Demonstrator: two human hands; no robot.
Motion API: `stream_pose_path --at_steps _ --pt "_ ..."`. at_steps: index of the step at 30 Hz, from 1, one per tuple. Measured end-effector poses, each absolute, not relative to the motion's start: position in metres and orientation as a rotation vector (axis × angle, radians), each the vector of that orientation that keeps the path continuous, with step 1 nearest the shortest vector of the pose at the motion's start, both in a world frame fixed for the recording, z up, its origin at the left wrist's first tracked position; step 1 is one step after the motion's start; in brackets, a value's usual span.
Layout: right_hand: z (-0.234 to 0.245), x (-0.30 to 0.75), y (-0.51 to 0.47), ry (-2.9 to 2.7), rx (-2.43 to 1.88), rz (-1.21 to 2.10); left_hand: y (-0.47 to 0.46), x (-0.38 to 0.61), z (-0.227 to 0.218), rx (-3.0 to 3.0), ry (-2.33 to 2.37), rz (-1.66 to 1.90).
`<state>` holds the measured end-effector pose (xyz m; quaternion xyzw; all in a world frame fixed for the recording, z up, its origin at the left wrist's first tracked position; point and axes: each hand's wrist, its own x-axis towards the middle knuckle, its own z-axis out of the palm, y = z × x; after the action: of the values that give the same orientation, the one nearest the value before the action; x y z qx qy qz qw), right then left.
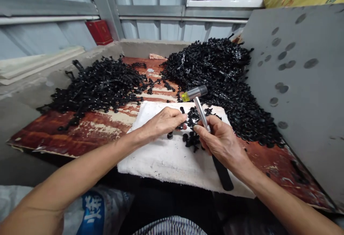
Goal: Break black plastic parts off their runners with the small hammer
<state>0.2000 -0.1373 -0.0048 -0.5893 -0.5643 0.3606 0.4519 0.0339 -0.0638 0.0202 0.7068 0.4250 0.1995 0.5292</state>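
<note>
Black part (182, 110) sits above the white cloth (161, 159), apparently pinched in the left hand's (168, 120) grip, thumb against fingers. The right hand's (220, 138) grip is closed around the hammer (201, 111), its yellow face pointing left. Working well calls for a steady pinch, fingertips clear of that face. Loose black pieces (191, 140) crowd between the hands; larger heaps (209, 63) lie beyond on the counter (43, 131).

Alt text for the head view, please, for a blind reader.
The right hand grips a hammer over a white cloth; the left hand holds a small black part. Two large heaps of black parts lie on the red-brown table.
</note>
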Motion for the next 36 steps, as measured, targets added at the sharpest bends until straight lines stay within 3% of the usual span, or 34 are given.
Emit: stream_pose_path --at_steps 4,9,15,36 --pt "-0.005 0.211 -0.148 -1.457 -1.487 0.882 -0.055 0.038 0.018 1.596 1.016 0.405" --pt "-0.003 0.243 -0.163 -1.775 -1.589 0.434 -0.038 0.021 0.011 1.616 0.966 0.257" --pt "-0.014 0.265 -0.166 -2.03 -1.575 0.136 -0.026 0.019 0.012 1.527 0.824 0.209" --pt "-0.024 0.269 -0.151 -2.245 -1.563 0.011 -0.022 0.007 0.006 1.483 0.723 -0.012"
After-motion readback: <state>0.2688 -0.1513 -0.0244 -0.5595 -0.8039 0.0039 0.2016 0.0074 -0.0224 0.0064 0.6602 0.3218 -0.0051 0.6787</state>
